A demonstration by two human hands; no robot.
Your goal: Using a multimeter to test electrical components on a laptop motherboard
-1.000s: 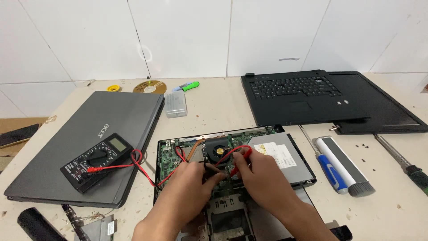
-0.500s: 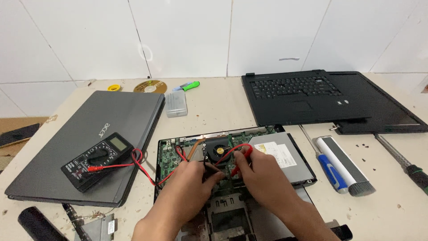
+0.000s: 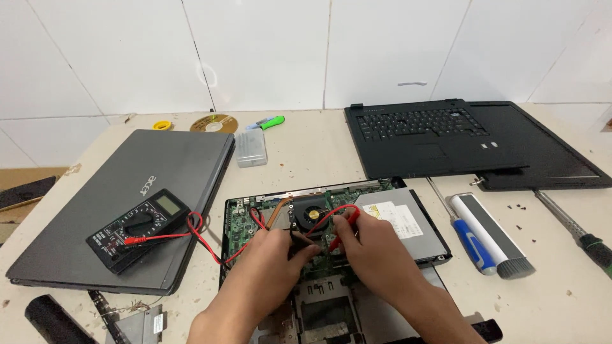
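My right hand (image 3: 373, 245) pinches the red probe (image 3: 341, 229), its long axis slanting down-left onto the opened laptop's green board (image 3: 245, 223) just below the fan (image 3: 310, 212), while my left hand (image 3: 274, 258), fingers curled, presses the board beside it.

Opened laptop base (image 3: 331, 255) with exposed motherboard and fan (image 3: 310, 212). The left hand (image 3: 271, 258) and right hand (image 3: 370, 248) pressed probes onto the board; the right held a red probe (image 3: 338, 232) wired to a multimeter (image 3: 137, 228) on a closed grey laptop (image 3: 127, 191).
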